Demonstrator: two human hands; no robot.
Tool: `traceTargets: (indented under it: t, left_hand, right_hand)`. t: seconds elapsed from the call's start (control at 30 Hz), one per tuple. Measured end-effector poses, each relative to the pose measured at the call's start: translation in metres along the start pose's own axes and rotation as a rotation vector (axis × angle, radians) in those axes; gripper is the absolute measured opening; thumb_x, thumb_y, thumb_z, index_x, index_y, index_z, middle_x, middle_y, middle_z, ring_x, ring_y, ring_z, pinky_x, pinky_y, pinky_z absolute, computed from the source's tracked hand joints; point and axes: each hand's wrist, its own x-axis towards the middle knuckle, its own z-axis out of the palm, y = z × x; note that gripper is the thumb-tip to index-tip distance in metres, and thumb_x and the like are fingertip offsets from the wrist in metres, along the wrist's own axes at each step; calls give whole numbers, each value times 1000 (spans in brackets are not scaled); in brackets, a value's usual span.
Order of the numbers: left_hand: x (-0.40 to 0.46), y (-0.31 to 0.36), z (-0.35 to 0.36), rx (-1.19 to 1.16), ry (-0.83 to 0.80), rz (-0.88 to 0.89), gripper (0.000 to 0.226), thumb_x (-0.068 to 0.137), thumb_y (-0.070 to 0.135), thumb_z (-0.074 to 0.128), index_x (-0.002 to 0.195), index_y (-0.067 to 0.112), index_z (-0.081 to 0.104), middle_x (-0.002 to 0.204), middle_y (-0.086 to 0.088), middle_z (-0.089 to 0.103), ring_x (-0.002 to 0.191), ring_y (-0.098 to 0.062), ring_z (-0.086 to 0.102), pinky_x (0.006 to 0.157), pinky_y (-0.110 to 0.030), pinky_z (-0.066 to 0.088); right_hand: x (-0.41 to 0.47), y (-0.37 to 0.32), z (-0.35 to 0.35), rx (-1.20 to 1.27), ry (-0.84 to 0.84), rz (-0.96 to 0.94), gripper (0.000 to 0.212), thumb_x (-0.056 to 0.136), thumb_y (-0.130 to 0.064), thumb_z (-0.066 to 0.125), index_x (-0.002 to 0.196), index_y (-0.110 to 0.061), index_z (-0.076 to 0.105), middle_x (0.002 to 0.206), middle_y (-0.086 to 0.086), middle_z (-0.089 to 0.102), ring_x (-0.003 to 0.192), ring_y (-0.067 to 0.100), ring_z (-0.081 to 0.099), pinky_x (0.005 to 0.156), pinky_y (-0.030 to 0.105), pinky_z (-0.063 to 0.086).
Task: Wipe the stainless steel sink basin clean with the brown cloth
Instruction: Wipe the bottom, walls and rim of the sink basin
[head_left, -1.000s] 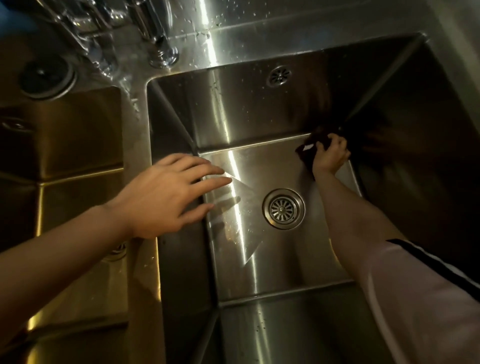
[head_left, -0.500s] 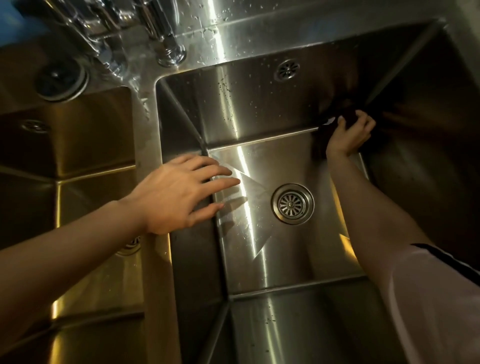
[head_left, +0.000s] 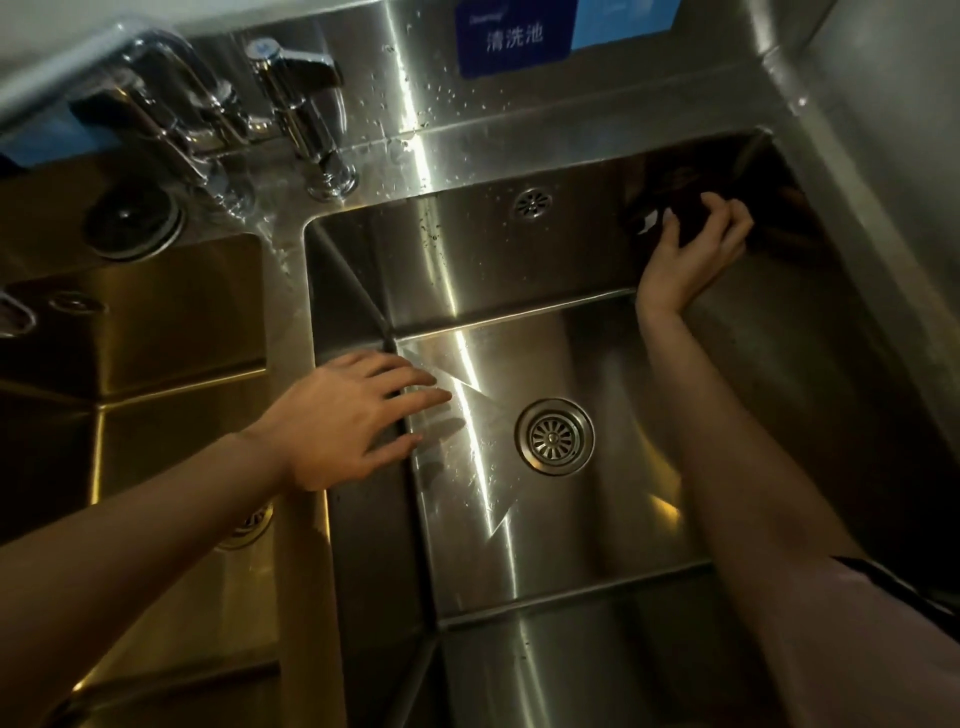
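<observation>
Wiping the far right corner of the sink basin (head_left: 545, 519).
My right hand (head_left: 691, 254) fingers pinch the brown cloth (head_left: 688, 221); left hand (head_left: 353, 415) fingers spread; I'd press firmly into that corner.

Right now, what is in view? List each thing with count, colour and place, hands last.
sink basin: one, stainless steel, centre.
floor drain: one, steel, basin floor.
overflow hole: one, steel, back wall.
brown cloth: one, dark, upper back right corner of the basin.
second basin: one, steel with a yellowish cast, left.
faucets: at least two, chrome, behind the divider.
sign: one, blue, backsplash.
left hand: fingers spread, over the divider edge.
right hand: grips the brown cloth against the wall.
</observation>
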Motion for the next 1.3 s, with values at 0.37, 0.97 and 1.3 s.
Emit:
traceTargets:
  t: [0.37, 0.97, 1.3]
  left_hand:
    - [0, 2, -4, 58, 27, 8, 53, 90, 51, 34, 133, 26, 51, 124, -3, 63, 115, -23, 60, 97, -38, 35]
    - [2, -1, -1, -9, 3, 31, 54, 92, 53, 30, 137, 27, 47, 131, -1, 58, 124, -21, 51, 101, -39, 39]
    - [2, 0, -2, -1, -25, 18, 56, 92, 55, 29, 139, 29, 46, 135, 2, 55, 128, -19, 47, 105, -40, 38]
  right_hand:
    - [15, -31, -20, 154, 91, -108, 30, 86, -18, 66, 113, -6, 63, 131, 16, 48, 119, 29, 48, 96, 17, 34]
    - [-30, 93, 49, -128, -349, 44, 35, 84, -15, 68, 113, -5, 50, 133, 15, 39, 121, 30, 46, 98, 30, 43]
    - [-39, 104, 61, -177, -376, 120, 34, 84, -13, 69, 112, -8, 50, 134, 13, 39, 120, 34, 47, 94, 36, 46]
